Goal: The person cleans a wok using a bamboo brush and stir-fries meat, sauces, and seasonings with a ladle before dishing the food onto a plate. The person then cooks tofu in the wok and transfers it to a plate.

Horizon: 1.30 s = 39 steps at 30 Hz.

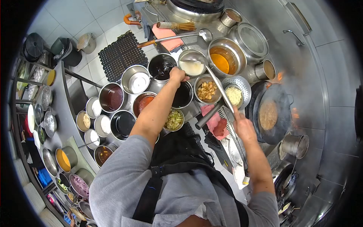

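Observation:
My left hand (pixel 178 76) reaches over the pots, its fingers closed at the lower left rim of a steel bowl (pixel 192 62) of whitish liquid; what they grip is too small to make out. In my right hand (pixel 244 126) is the handle of a long metal ladle (pixel 221 89), whose head lies in that whitish liquid. Around my left hand stand a pot of dark sauce (pixel 162 67) and another dark pot (pixel 182 94). A bowl of browned chunks (pixel 207 90) and a bowl of pale shreds (pixel 233 95) sit near the ladle handle.
Right of my right hand, a wok (pixel 268 114) holds a brown food, with flames beside it. A pot of orange oil (pixel 223 62) stands behind the ladle. A second ladle (pixel 205 35) lies at the back. More pots and a shelf of bowls stand left.

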Motion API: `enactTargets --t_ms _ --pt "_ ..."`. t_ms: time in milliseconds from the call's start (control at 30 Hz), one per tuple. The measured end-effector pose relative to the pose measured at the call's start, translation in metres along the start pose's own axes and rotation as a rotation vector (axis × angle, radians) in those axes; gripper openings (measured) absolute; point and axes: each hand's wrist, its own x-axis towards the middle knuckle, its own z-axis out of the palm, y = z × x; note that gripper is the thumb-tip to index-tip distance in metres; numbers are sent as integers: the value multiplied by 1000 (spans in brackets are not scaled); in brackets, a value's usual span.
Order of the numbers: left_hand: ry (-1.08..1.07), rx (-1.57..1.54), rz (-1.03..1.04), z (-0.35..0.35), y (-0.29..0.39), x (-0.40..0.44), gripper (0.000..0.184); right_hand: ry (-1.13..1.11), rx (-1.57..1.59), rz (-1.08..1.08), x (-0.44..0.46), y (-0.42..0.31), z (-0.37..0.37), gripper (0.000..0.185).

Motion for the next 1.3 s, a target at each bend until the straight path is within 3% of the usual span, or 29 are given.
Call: enactTargets --t_ms 67,100,200,267,367,433,500,533,633,667,767,833,900,967,1033,1067,1100,1167,1300 --pt "0 -66 9 2 -5 4 10 -137 -70 51 3 2 -15 64" --pt "6 -131 22 3 -7 5 10 -15 85 -20 -3 -2 1 64" --pt "45 -259 19 6 -10 7 15 60 323 -48 -16 -37 -6 66" --pt "31 -298 24 3 -15 8 9 -189 632 222 -19 -44 -19 68" --pt "23 -262 55 3 -16 9 7 -63 363 220 -5 -60 -3 68" --pt "26 -266 49 5 -14 9 7 -43 417 221 -7 -70 -8 67" --pt "37 -274 36 2 -16 8 7 -264 798 409 -11 -72 -33 68" --pt "34 -285 39 2 -16 8 7 -265 799 412 -10 -73 -29 68" --pt "-2 -263 36 2 -17 9 7 -102 415 257 -3 -73 -13 67" --pt "-24 -234 38 0 -15 10 7 -99 417 258 -4 -72 -14 67" --pt "4 -290 43 2 -19 14 9 -220 821 318 -16 -61 -18 69" --pt "1 -292 45 1 -16 12 10 -178 796 277 -16 -62 -20 68" --pt "-7 -290 52 3 -16 12 10 -24 531 194 -4 -74 -11 64" --pt "-13 -283 49 0 -21 16 10 -62 426 218 -6 -78 -8 64" --pt "-7 -290 44 1 -21 12 10 -176 758 352 -14 -72 -22 67" --pt "-5 -298 48 1 -18 11 10 11 727 150 -17 -55 -5 68" --pt "-6 -297 48 0 -16 9 10 12 727 151 -18 -56 -12 68" --pt "-39 -334 16 -2 -17 5 9 -161 584 373 -18 -62 -32 66" --pt "-90 -313 3 -7 -19 -13 10 38 454 126 -12 -67 -27 65"
